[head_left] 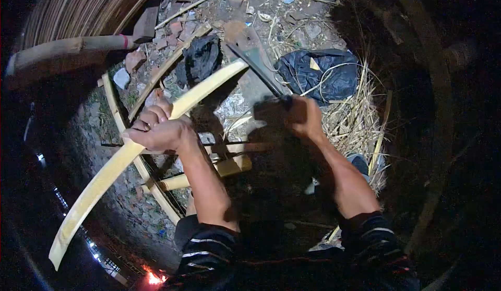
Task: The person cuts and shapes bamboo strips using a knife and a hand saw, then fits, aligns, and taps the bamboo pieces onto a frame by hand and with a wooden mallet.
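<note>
My left hand is wrapped around a long, pale split bamboo strip, which runs from the lower left up to the middle of the view. In my right hand is the handle of a dark, long-bladed knife. The blade slants up and left, and its edge side meets or passes very near the strip's upper end; I cannot tell if they touch. Below the blade is a pale, worn surface, partly in shadow.
A crumpled black plastic bag and thin shavings lie at the right. Another dark crumpled bundle sits beyond the strip. Bamboo pieces lie at the left among rubble. Stacked thin strips fill the upper left. A fire glows bottom left.
</note>
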